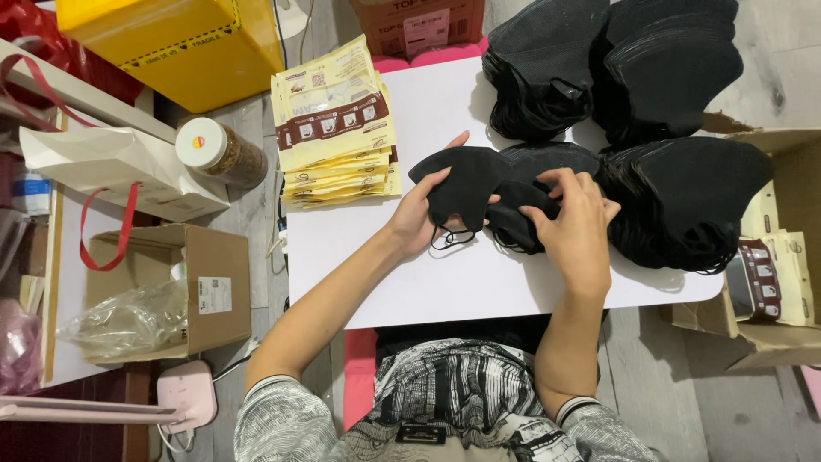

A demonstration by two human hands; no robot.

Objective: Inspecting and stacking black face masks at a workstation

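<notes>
patterned sleeves nearest camera. left hand is gripping a black mask over the white bench, grip pinching its edge. right hand is pressing fingers closed on a second mask. yellow packets lying beside.

A black folded face mask lies flat under my left hand on the white tabletop, its thin ear loops trailing below my palm. Just beside it, a small pile of matching black masks sits under my right hand, fingers pinching the top one.
</notes>
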